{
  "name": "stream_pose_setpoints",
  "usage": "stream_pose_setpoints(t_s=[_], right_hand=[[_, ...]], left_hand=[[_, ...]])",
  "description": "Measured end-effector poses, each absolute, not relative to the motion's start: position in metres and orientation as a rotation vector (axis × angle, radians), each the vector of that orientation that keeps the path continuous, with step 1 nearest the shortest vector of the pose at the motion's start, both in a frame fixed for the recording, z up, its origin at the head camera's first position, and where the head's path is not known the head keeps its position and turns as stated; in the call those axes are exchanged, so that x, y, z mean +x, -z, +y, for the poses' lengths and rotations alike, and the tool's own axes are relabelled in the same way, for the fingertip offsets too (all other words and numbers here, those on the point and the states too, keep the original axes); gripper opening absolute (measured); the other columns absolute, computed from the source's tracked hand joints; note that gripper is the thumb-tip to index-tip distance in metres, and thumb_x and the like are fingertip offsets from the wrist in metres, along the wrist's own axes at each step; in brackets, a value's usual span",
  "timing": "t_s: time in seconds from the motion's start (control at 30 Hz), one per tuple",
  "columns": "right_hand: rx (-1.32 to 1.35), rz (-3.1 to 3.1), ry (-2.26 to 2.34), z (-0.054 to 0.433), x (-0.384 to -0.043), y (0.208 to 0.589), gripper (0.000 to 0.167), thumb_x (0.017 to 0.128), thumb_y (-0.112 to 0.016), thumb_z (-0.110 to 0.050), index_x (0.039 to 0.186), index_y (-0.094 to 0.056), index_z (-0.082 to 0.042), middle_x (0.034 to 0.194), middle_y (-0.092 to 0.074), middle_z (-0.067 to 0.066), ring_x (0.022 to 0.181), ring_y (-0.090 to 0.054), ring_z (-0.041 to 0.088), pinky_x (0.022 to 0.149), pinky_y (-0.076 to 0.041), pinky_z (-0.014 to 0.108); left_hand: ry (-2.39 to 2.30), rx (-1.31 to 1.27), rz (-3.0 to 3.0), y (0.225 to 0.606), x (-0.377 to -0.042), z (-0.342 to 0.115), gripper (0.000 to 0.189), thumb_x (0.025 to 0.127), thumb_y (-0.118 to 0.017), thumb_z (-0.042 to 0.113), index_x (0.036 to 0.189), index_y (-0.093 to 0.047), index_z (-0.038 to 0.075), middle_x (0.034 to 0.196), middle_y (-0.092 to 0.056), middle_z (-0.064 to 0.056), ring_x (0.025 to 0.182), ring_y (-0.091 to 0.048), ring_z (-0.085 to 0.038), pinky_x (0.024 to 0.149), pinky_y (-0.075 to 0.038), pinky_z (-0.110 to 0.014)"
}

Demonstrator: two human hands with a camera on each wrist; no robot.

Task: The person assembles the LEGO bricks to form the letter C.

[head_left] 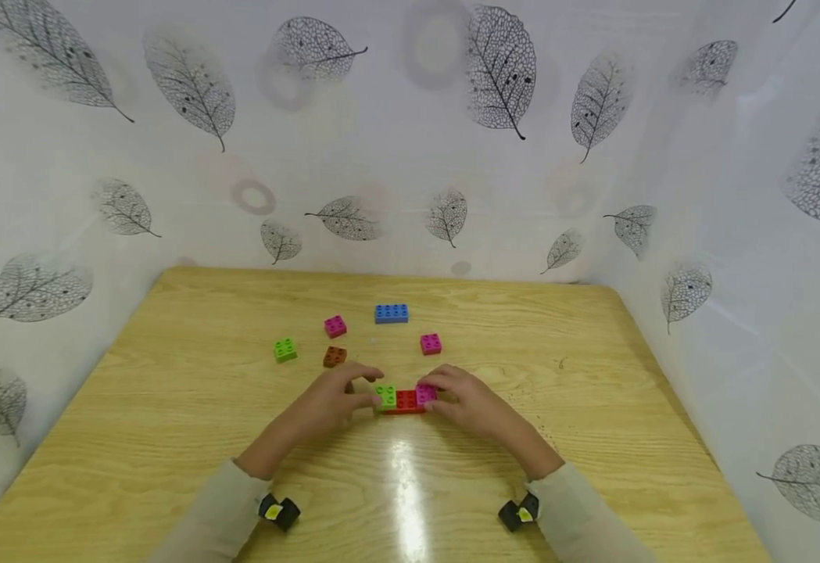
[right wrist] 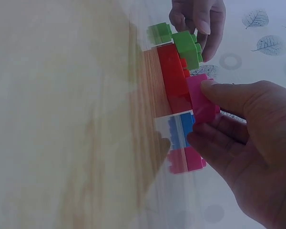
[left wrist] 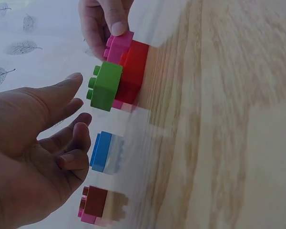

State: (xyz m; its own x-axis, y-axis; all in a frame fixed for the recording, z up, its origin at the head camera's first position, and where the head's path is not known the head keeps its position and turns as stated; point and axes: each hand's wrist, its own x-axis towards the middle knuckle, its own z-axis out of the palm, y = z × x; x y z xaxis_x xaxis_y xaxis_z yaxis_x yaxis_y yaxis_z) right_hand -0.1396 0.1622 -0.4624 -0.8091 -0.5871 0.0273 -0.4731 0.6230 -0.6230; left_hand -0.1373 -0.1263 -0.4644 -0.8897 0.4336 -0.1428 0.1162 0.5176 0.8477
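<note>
A long red building brick [head_left: 406, 401] lies on the table, with a light green brick [head_left: 384, 397] on its left end. At its right end is a pink brick [head_left: 425, 393], which my right hand [head_left: 469, 400] pinches between thumb and fingers. The right wrist view shows this pink brick [right wrist: 200, 98] slightly tilted on the red brick [right wrist: 174, 78]; whether it is fully seated I cannot tell. My left hand [head_left: 328, 403] is beside the green brick. In the left wrist view its fingers are relaxed, apart from the green brick [left wrist: 105, 88], and hold nothing.
Loose bricks lie farther back on the wooden table [head_left: 522, 344]: a blue one [head_left: 392, 313], a pink one [head_left: 431, 344], another pink one [head_left: 335, 326], a brown one [head_left: 334, 356] and a green one [head_left: 285, 349]. Leaf-patterned sheeting [head_left: 395, 156] surrounds the table's back and sides.
</note>
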Motion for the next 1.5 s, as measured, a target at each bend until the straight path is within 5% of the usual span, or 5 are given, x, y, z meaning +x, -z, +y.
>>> stream_pose_setpoints(t_s=[0.37, 0.7, 0.83, 1.13, 1.5], right_hand=[[-0.895, 2.682, 0.946, 0.162, -0.14, 0.461, 0.034, 0.097, -0.069, -0.019, 0.131, -0.066, -0.015, 0.128, -0.063, 0.001, 0.12, -0.06, 0.019, 0.098, -0.052, 0.04], [-0.881, 2.664, 0.962, 0.163, -0.139, 0.46, 0.035, 0.098, -0.068, -0.019, 0.132, -0.066, -0.014, 0.129, -0.063, 0.002, 0.12, -0.06, 0.021, 0.098, -0.052, 0.041], [-0.859, 2.648, 0.975, 0.163, -0.139, 0.461, 0.036, 0.097, -0.068, -0.019, 0.133, -0.065, -0.014, 0.13, -0.062, 0.002, 0.121, -0.06, 0.022, 0.099, -0.052, 0.041], [-0.843, 2.65, 0.952, 0.162, -0.139, 0.462, 0.036, 0.097, -0.069, -0.021, 0.133, -0.065, -0.015, 0.13, -0.062, 0.002, 0.122, -0.059, 0.021, 0.1, -0.051, 0.041], [-0.88, 2.666, 0.943, 0.162, -0.14, 0.463, 0.033, 0.097, -0.068, -0.02, 0.13, -0.066, -0.014, 0.128, -0.063, 0.002, 0.119, -0.061, 0.02, 0.098, -0.052, 0.041]], left_hand=[[-1.34, 0.436, 2.582, 0.463, -0.156, -0.157, 0.041, 0.1, -0.065, 0.03, 0.138, -0.061, 0.017, 0.13, -0.06, -0.005, 0.107, -0.057, -0.022, 0.089, -0.051, -0.039], [-1.343, 0.358, 2.658, 0.464, -0.175, -0.178, 0.047, 0.098, -0.067, 0.021, 0.143, -0.055, 0.012, 0.139, -0.053, -0.014, 0.083, -0.053, -0.021, 0.064, -0.049, -0.029], [-1.316, 0.377, 2.662, 0.47, -0.18, -0.182, 0.048, 0.098, -0.067, 0.017, 0.143, -0.054, 0.008, 0.142, -0.051, -0.019, 0.084, -0.054, -0.021, 0.065, -0.05, -0.03], [-1.224, 0.433, 2.677, 0.478, -0.184, -0.181, 0.046, 0.097, -0.067, 0.015, 0.141, -0.056, 0.005, 0.14, -0.052, -0.023, 0.107, -0.056, -0.031, 0.091, -0.048, -0.047], [-1.219, 0.404, 2.642, 0.481, -0.187, -0.183, 0.043, 0.098, -0.067, 0.016, 0.139, -0.058, 0.006, 0.133, -0.056, -0.02, 0.093, -0.051, -0.023, 0.08, -0.043, -0.035]])
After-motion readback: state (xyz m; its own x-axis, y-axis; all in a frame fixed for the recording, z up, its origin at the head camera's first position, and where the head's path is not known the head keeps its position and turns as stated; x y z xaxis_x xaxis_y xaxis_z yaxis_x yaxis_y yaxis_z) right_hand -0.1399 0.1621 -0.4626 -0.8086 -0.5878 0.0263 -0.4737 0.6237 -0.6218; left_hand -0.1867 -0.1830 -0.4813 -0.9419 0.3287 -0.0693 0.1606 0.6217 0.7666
